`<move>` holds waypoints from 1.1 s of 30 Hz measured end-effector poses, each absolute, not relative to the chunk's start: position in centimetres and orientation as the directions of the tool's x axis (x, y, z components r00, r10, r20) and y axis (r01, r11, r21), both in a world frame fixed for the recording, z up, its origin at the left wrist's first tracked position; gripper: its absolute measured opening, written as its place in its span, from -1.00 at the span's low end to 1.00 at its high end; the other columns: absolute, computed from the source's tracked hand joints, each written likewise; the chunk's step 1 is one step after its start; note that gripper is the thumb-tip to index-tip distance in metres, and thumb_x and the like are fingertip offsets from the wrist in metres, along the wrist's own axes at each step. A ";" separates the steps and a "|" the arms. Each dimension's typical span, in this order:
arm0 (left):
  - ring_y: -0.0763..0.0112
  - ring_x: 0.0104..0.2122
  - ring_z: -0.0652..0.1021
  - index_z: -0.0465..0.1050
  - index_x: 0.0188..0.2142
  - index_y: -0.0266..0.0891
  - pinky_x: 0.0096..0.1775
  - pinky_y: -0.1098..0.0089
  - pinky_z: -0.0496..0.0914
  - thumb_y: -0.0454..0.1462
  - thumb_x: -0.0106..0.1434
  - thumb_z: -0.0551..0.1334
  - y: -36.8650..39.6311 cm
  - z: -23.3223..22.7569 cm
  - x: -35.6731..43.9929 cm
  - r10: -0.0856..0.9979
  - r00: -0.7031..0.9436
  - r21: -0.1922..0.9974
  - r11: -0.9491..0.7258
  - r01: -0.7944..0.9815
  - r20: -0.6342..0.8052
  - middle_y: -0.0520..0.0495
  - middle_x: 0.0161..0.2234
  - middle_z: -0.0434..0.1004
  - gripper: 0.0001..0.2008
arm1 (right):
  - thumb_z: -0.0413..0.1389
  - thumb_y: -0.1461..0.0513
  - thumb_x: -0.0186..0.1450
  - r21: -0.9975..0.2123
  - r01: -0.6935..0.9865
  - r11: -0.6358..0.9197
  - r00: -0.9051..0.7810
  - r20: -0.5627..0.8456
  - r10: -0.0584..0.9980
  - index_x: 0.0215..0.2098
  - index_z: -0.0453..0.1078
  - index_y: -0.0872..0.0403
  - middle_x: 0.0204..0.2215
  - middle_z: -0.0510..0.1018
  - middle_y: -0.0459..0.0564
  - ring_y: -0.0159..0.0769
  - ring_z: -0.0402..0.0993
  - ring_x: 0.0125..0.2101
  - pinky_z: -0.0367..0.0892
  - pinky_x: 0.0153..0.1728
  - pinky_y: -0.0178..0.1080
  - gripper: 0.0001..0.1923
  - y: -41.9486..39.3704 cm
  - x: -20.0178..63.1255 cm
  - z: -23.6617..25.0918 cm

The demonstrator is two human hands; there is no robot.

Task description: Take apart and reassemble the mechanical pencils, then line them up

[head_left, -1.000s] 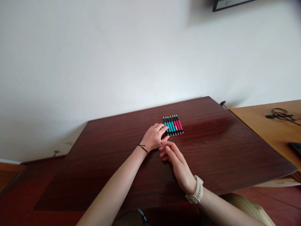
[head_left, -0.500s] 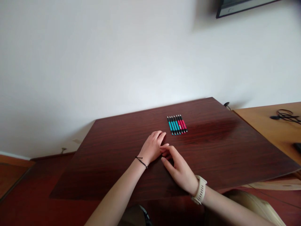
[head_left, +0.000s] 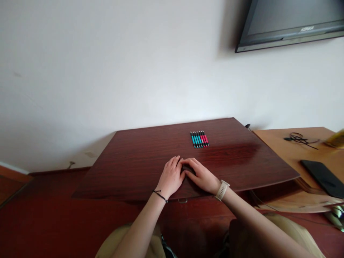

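Dark reddish wood-grain worktop set against a white wall. Lying on it near the far edge, a tidy row of pens, teal on the left, red on the right. Resting flat near the front edge, left hand and right hand, touching

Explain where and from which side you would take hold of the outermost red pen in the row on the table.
Pinch the outermost red pen across its near end, coming from above and from the row's right. The pens lie flat, side by side and touching, so only its right flank and ends are free on the table. Both the left hand and right hand rest nearer, holding nothing.
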State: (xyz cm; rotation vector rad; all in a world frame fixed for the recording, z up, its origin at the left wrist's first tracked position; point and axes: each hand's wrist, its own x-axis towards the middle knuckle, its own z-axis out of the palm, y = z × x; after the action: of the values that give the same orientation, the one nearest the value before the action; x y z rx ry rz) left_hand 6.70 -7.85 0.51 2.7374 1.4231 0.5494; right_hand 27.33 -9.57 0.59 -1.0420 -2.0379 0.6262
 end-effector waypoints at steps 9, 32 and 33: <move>-0.06 0.42 0.37 0.39 0.36 -0.26 0.39 -0.09 0.33 -0.10 0.56 0.16 -8.9 0.3 7.0 0.792 0.517 0.147 -0.583 0.799 0.325 -0.36 0.42 0.35 -0.51 | 0.04 0.06 0.59 -0.302 0.781 0.548 -0.465 0.305 0.831 0.50 0.26 -0.07 0.51 0.27 0.10 0.02 0.13 0.51 0.22 0.44 0.20 -0.45 -12.1 30.9 -0.5; -0.08 0.47 0.30 0.31 0.42 -0.25 0.41 -0.12 0.30 -0.10 0.57 0.13 -10.1 0.8 7.1 0.751 0.608 0.111 -0.648 0.753 0.258 -0.35 0.50 0.23 -0.48 | 0.07 0.04 0.59 -0.318 0.776 0.545 -0.449 0.328 0.831 0.52 0.24 -0.06 0.50 0.29 0.12 0.04 0.13 0.51 0.22 0.45 0.22 -0.42 -12.2 30.5 -0.1; -0.08 0.47 0.30 0.31 0.42 -0.24 0.41 -0.12 0.30 -0.10 0.57 0.13 -10.0 0.8 7.0 0.751 0.607 0.116 -0.649 0.752 0.259 -0.35 0.50 0.23 -0.48 | 0.07 0.04 0.58 -0.322 0.774 0.545 -0.448 0.329 0.831 0.52 0.24 -0.06 0.50 0.29 0.11 0.05 0.13 0.51 0.22 0.45 0.23 -0.42 -12.2 30.5 -0.1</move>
State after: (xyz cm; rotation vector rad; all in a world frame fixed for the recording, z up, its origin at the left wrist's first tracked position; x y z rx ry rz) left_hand 7.05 -10.04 0.82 2.8205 1.3189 0.4516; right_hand 30.48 -12.22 -0.13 -1.3022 -2.3363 0.1716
